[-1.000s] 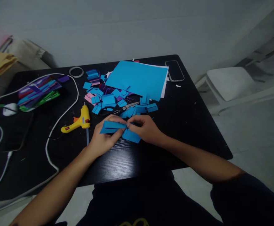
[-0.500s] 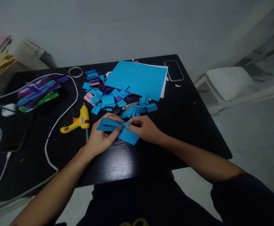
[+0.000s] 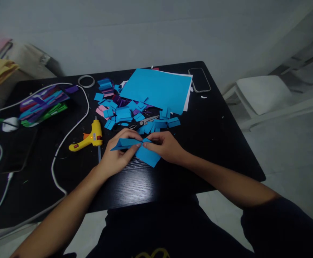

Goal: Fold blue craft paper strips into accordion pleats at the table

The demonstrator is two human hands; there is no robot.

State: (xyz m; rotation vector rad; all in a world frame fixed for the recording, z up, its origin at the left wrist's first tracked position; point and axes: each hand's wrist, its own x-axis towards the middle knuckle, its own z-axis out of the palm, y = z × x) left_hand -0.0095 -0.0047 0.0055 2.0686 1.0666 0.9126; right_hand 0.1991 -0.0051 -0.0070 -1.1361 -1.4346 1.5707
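Observation:
A creased piece of blue paper [image 3: 149,156] is pinched between both hands, above the near part of the black table. My left hand [image 3: 120,150] grips its left part, thumb on top and fingers behind. Closed on the same paper near its middle is my right hand [image 3: 167,146], its thumb tip almost touching the left thumb. One folded flap sticks out to the left over my left palm. Just beyond the hands lie small folded blue paper pieces [image 3: 160,124] and a pair of scissors [image 3: 148,120], its handles partly covered.
Left of my hands lies a yellow glue gun [image 3: 93,137]. A white cable [image 3: 67,138] curves across the black table [image 3: 199,150]. Farther back are a large blue sheet [image 3: 156,87], a phone [image 3: 199,79], a tape roll [image 3: 86,81] and bundled coloured strips [image 3: 43,104].
The blue paper's left flap has tilted and shows a narrower face than before. Both hands keep their pinch in nearly the same place.

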